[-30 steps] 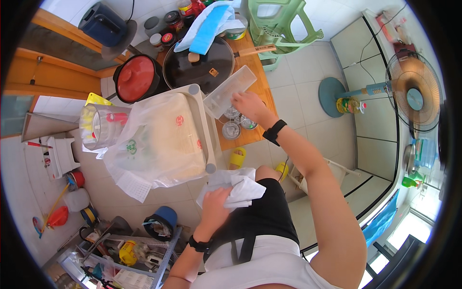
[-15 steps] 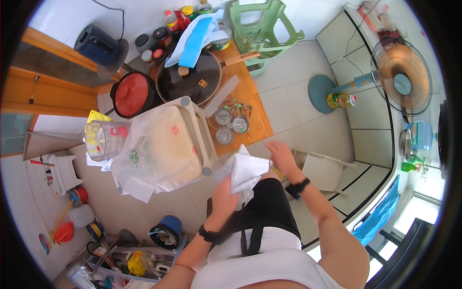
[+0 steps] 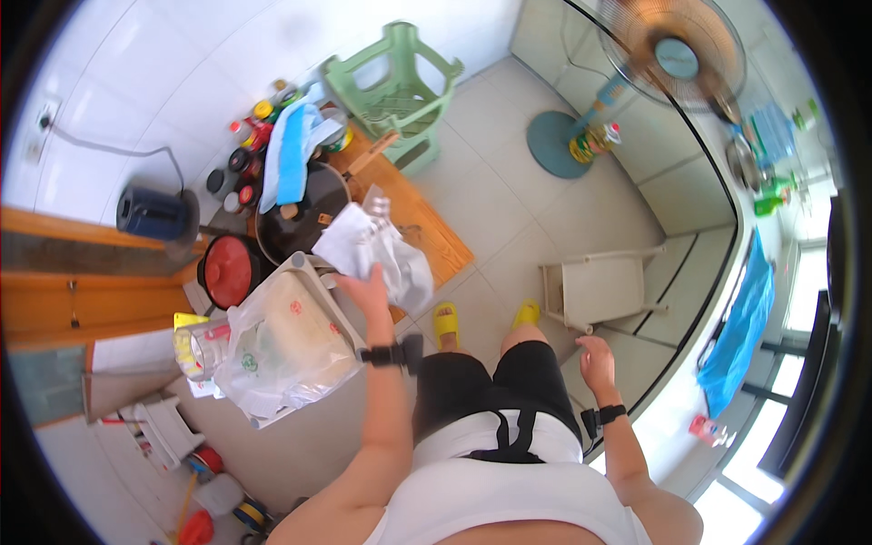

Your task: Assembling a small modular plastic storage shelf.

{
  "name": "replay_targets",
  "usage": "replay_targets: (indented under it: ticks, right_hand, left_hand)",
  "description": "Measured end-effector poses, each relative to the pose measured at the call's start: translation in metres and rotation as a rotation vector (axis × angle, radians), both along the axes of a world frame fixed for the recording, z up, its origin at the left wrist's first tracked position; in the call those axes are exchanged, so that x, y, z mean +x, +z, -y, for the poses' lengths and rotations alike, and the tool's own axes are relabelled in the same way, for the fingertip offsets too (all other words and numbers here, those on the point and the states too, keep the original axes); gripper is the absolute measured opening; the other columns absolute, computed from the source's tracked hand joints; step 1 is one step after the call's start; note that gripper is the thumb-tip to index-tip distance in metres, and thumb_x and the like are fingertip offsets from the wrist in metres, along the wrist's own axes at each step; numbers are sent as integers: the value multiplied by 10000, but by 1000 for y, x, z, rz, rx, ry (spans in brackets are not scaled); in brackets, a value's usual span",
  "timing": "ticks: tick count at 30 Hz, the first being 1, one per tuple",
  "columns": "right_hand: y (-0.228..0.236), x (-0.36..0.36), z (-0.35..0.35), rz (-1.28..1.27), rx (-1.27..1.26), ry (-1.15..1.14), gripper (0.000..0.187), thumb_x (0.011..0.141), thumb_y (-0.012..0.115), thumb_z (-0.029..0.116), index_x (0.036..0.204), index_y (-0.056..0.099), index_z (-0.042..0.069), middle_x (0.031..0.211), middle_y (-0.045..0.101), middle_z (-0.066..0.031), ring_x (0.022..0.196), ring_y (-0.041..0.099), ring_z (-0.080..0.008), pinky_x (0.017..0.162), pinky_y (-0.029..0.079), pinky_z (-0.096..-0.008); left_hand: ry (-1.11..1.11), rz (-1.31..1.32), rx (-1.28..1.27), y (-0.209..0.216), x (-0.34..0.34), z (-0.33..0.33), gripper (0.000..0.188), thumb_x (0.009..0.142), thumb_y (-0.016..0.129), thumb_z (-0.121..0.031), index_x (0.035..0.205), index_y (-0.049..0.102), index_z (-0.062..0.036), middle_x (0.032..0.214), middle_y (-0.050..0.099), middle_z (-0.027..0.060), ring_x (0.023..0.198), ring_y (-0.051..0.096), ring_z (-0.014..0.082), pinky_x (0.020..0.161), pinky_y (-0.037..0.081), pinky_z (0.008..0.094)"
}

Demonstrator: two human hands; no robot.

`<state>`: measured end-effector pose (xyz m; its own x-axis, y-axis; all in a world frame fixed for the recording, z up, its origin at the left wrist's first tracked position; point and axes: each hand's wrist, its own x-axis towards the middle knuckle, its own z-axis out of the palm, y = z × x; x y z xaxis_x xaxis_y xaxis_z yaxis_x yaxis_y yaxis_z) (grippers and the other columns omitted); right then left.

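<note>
My left hand (image 3: 365,295) is stretched forward to the left, with its fingers closed on a crumpled white cloth (image 3: 368,250). The cloth hangs over the front part of the wooden table (image 3: 436,241). Part of it looks thin and shiny like plastic, and I cannot make out its exact material. It hides the glass jars on the tabletop. Low on the right, my right hand (image 3: 597,363) is empty, its fingers loosely bent and apart, near a small cream stool (image 3: 599,289). Both wrists wear black straps.
A lidded pan (image 3: 309,218), a red-lidded pot (image 3: 229,270) and several condiment jars crowd the table. Left of my arm, a plastic bag (image 3: 282,345) covers a board on a stand. Green stools (image 3: 391,91), a standing fan (image 3: 568,145) and an oil bottle stand beyond.
My left hand has carried the white cloth forward and left, over the table. My right hand has dropped away from it to the right. My view has turned, and yellow slippers now show.
</note>
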<state>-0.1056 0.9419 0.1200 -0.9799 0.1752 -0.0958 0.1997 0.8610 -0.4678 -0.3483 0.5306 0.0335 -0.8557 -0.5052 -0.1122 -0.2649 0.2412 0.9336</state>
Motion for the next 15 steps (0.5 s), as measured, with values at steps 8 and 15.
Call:
replay_targets:
  ticks: [8, 15]
  right_hand:
    - [-2, 66, -18, 45, 11, -344, 275, 734, 507, -8, 968, 629, 67, 991, 629, -123, 975, 568, -317, 862, 463, -405]
    - [-62, 128, -51, 316, 4, -495, 265, 742, 544, 84, 991, 636, 85, 1008, 632, -107, 956, 589, -300, 837, 477, -412]
  left_hand:
    - [-234, -28, -26, 23, 8, -69, 415, 856, 567, -94, 1236, 451, 25, 972, 581, 125, 869, 575, 217, 812, 471, 310]
    - [-1014, 253, 270, 35, 73, -172, 159, 918, 476, -56, 1004, 588, 18, 687, 502, 14, 527, 473, 68, 474, 417, 201]
